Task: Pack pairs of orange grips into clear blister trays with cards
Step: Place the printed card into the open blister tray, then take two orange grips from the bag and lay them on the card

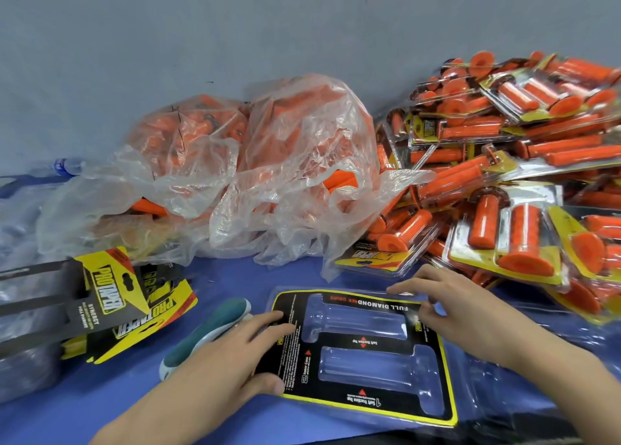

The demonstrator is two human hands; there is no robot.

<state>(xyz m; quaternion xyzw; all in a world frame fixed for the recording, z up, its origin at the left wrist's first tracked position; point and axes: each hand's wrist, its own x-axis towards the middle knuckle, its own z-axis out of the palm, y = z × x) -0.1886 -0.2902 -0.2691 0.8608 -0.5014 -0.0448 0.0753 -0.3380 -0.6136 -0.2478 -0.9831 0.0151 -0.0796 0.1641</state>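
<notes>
Far left: a loose stack of yellow-and-black cards [111, 296] on the blue table [221, 283]. Next, a teal stapler [208, 330] lies just left of my left hand [235, 354]. That hand is flat, fingers straight, pressing the left edge of the clear tray [363, 354]. A black card lies in the tray, and its two grip-shaped hollows show clear. Behind the tray, plastic bags [295, 135] hold loose orange grips [339, 179], well apart from both hands. My right hand [463, 317], fingers spread and lightly bent, holds nothing; its fingertips touch the tray's far right edge. Far right: a pile of packed trays [504, 175], near that hand.
</notes>
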